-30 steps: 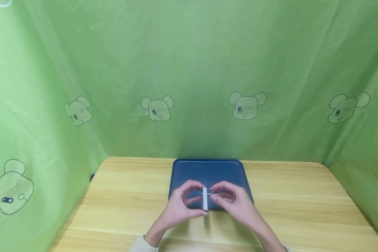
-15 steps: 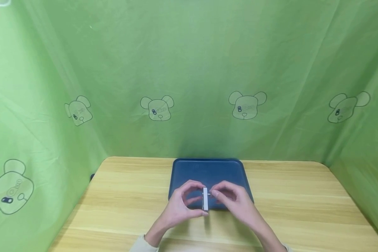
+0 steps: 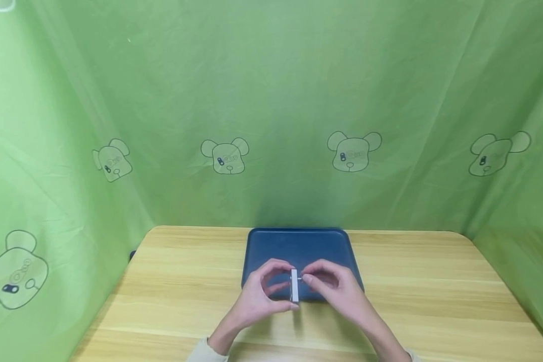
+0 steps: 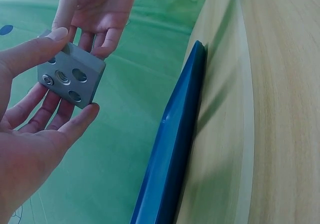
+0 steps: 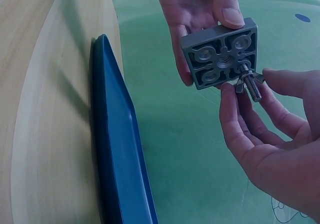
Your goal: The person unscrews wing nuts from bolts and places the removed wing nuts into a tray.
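My left hand (image 3: 259,291) grips a small square grey metal block (image 4: 71,76) by opposite edges and holds it on edge above the tray. Several round holes pass through the block, and a bolt head fills one corner hole in the left wrist view. On the other face, ribbed and recessed, the threaded bolt (image 5: 254,90) sticks out of that corner. A wing nut (image 5: 241,87) sits on the bolt near the block. My right hand (image 3: 339,286) pinches the wing nut between thumb and fingers, which partly cover it.
A blue tray (image 3: 298,246) lies on the wooden table (image 3: 416,286) at the far edge, behind and below the hands. Green curtains (image 3: 289,100) printed with bear heads surround the table at the back and both sides.
My right fingers have moved left toward the block and cover more of the bolt and wing nut than a second ago. The left hand and block have barely moved.
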Available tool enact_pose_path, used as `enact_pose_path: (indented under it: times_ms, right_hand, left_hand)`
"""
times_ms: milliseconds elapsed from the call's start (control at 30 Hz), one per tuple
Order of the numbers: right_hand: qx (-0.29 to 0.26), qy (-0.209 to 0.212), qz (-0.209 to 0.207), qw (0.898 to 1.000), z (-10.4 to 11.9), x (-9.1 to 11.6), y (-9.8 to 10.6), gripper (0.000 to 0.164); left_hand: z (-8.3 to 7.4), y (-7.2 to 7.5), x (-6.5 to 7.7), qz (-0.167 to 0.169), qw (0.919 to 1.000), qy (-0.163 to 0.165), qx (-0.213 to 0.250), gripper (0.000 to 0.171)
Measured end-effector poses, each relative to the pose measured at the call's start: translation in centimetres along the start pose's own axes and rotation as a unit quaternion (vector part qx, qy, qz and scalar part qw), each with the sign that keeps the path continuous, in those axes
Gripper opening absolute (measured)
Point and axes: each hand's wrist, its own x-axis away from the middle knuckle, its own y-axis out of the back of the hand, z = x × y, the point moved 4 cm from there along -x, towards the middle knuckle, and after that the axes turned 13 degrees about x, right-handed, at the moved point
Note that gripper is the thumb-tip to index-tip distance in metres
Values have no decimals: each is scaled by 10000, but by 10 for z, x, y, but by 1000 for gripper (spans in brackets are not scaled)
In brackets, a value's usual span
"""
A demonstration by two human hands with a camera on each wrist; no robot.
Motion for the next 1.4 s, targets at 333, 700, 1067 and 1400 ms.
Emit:
enact_pose_path:
  times_ms: [333,700,1067,1400]
  right_hand:
    - [18,-98,63,9999,-1,1,0,26]
    - [-45,195,-39,9998,1,0,2,36]
    - [90,43,44,9999,0,1,1,39]
    - [265,208,48,9994,-1,0,1,31]
  left_hand:
    - [0,0,0,2,10000,-14,3,66]
    - [1,0,0,-28,10000,38,30,67]
    - [1,1,0,-69,9999,82,-57,67]
    - [1,1,-1,-33,10000,19,-33,67]
